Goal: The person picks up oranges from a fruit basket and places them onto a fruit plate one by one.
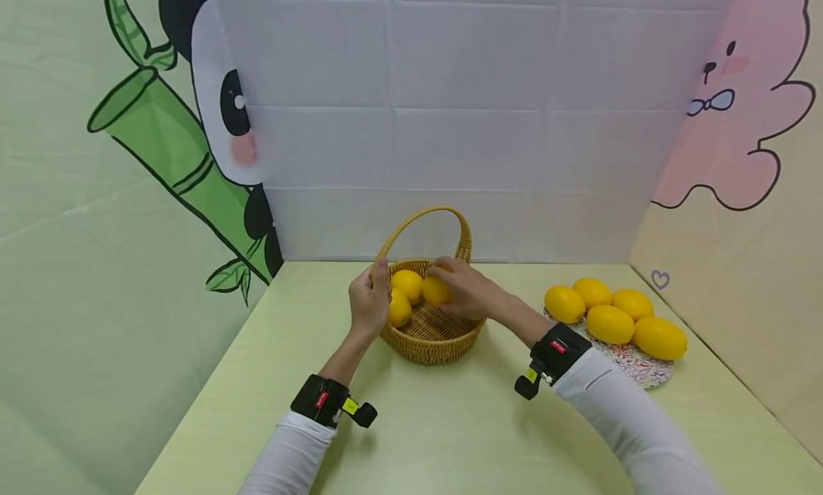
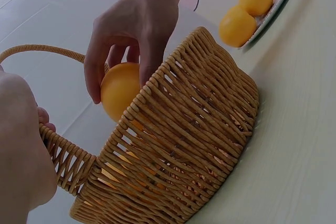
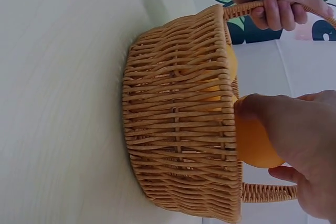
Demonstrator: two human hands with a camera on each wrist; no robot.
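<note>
A wicker basket (image 1: 432, 351) with a tall arched handle stands on the table. My left hand (image 1: 371, 303) grips the lower left end of that handle, its fingers wrapped round it in the right wrist view. Over the basket's opening, my right hand (image 1: 472, 290) holds a yellow lemon (image 1: 438, 292) between thumb and fingers. Seen from the right wrist, this lemon (image 3: 257, 142) is right at the rim, partly inside. Two more lemons lie in the basket's left part, one lemon (image 1: 408, 286) behind the other lemon (image 1: 399, 309).
To the right, a round speckled plate (image 1: 657, 375) carries several lemons (image 1: 610, 325). The pale table (image 1: 424, 438) meets a white backdrop (image 1: 463, 145) behind the basket. Printed side walls, one with a panda (image 1: 221, 152), stand left and right.
</note>
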